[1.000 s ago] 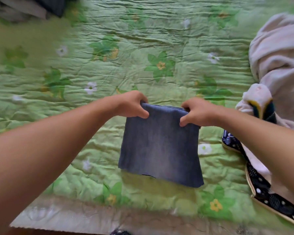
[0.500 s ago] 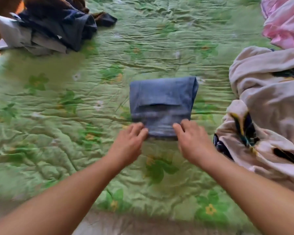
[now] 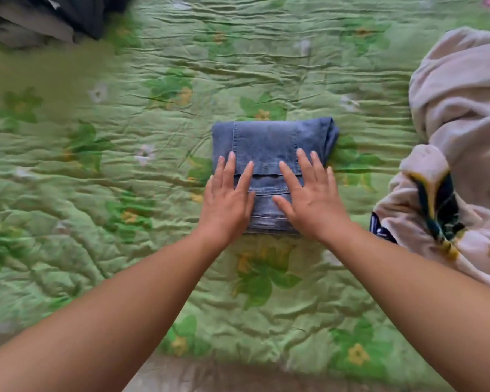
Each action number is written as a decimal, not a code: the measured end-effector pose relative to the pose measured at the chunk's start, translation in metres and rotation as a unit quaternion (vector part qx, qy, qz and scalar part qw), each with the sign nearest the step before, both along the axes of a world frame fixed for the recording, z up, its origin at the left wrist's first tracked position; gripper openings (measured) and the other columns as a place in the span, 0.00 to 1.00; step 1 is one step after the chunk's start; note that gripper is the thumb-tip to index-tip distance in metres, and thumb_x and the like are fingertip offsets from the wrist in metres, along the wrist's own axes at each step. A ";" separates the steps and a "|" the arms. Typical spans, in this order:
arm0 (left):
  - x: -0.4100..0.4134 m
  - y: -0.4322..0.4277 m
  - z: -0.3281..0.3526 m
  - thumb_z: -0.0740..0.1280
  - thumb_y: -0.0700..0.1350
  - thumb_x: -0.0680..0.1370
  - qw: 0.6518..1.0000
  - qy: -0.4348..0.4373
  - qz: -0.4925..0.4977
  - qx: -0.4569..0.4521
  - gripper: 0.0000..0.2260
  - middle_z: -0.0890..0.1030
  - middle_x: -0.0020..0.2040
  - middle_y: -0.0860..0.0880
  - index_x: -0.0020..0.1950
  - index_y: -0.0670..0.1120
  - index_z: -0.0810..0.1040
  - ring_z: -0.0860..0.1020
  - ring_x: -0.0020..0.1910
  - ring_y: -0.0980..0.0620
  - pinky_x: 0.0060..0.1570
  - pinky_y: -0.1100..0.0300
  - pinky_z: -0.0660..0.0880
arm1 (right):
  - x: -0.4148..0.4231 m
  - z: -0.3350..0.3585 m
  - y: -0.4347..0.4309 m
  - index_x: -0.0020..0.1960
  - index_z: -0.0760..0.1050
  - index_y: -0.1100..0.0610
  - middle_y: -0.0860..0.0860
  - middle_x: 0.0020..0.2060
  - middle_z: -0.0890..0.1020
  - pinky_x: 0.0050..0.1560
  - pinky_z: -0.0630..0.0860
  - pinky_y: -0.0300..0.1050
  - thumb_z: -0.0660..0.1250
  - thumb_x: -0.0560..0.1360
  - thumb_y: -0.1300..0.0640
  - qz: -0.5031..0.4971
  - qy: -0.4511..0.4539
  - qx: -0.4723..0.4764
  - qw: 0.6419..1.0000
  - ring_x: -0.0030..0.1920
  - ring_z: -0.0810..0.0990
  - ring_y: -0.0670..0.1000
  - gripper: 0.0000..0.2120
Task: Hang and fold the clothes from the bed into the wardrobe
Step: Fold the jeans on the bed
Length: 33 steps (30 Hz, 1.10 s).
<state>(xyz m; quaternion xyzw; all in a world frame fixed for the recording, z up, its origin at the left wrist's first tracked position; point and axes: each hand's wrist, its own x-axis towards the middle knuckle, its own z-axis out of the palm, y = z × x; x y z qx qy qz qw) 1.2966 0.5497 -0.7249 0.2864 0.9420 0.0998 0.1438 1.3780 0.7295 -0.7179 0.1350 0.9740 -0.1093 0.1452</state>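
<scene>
Folded blue jeans [image 3: 269,142] lie as a compact square in the middle of the green flowered bedspread [image 3: 125,179]. My left hand [image 3: 228,199] presses flat on the near left part of the jeans, fingers straight and spread. My right hand [image 3: 309,198] presses flat on the near right part in the same way. The near edge of the jeans is partly hidden under both palms.
A pale beige garment with dark and yellow trim [image 3: 458,154] is heaped on the right side of the bed. A dark and grey pile of clothes [image 3: 48,18] sits at the far left corner. The bed's near edge [image 3: 210,374] runs along the bottom.
The jeans went from hanging in both gripping hands to lying folded on the bed. My hands then slid forward from the near edge onto the top of the fold, fingers flattened.
</scene>
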 end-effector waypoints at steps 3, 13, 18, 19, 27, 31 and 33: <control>-0.023 0.012 -0.018 0.54 0.60 0.82 0.999 0.025 0.010 -0.039 0.29 0.38 0.82 0.47 0.82 0.61 0.48 0.37 0.81 0.43 0.77 0.38 0.45 | -0.027 -0.022 0.011 0.82 0.39 0.44 0.55 0.81 0.34 0.77 0.39 0.67 0.46 0.80 0.34 0.012 0.002 0.038 0.999 0.79 0.31 0.59 0.35; -0.048 0.017 -0.054 0.55 0.61 0.79 0.999 -0.003 -0.009 -0.037 0.31 0.42 0.83 0.45 0.82 0.59 0.54 0.37 0.81 0.42 0.78 0.41 0.45 | -0.042 -0.070 0.017 0.82 0.38 0.42 0.54 0.82 0.40 0.77 0.42 0.68 0.45 0.77 0.30 -0.024 0.007 0.014 1.000 0.80 0.35 0.57 0.37; -0.060 0.022 -0.033 0.52 0.64 0.80 0.997 0.075 -0.016 0.003 0.28 0.50 0.82 0.45 0.80 0.59 0.60 0.45 0.81 0.43 0.76 0.35 0.46 | -0.050 -0.044 0.033 0.80 0.55 0.41 0.57 0.78 0.60 0.76 0.47 0.71 0.46 0.80 0.34 -0.025 0.114 0.011 0.993 0.79 0.54 0.60 0.30; -0.066 0.025 -0.034 0.51 0.64 0.81 0.995 0.093 -0.029 0.000 0.28 0.48 0.83 0.45 0.80 0.59 0.57 0.45 0.81 0.43 0.76 0.34 0.46 | -0.054 -0.045 0.038 0.80 0.56 0.41 0.57 0.78 0.59 0.75 0.47 0.72 0.48 0.80 0.34 -0.017 0.138 0.027 0.990 0.79 0.54 0.61 0.30; -0.091 0.039 -0.055 0.48 0.66 0.80 0.997 0.013 -0.052 -0.047 0.31 0.41 0.83 0.46 0.82 0.59 0.51 0.37 0.81 0.42 0.77 0.35 0.44 | -0.079 -0.077 0.052 0.79 0.38 0.34 0.48 0.81 0.36 0.71 0.38 0.78 0.41 0.76 0.25 -0.032 0.017 0.032 0.999 0.79 0.31 0.59 0.35; -0.076 0.026 -0.035 0.64 0.57 0.81 0.991 -0.056 0.037 0.118 0.28 0.46 0.83 0.43 0.80 0.53 0.62 0.42 0.81 0.44 0.79 0.43 0.47 | -0.055 -0.058 0.043 0.81 0.53 0.41 0.58 0.81 0.40 0.77 0.45 0.68 0.56 0.78 0.31 -0.123 0.084 -0.059 0.987 0.81 0.39 0.59 0.36; -0.055 0.012 -0.029 0.69 0.52 0.79 0.962 -0.105 0.149 0.203 0.29 0.51 0.80 0.41 0.79 0.52 0.64 0.51 0.80 0.45 0.79 0.53 0.51 | -0.033 -0.049 0.026 0.79 0.61 0.44 0.63 0.80 0.49 0.79 0.51 0.60 0.63 0.77 0.36 -0.224 0.117 -0.113 0.961 0.80 0.48 0.62 0.34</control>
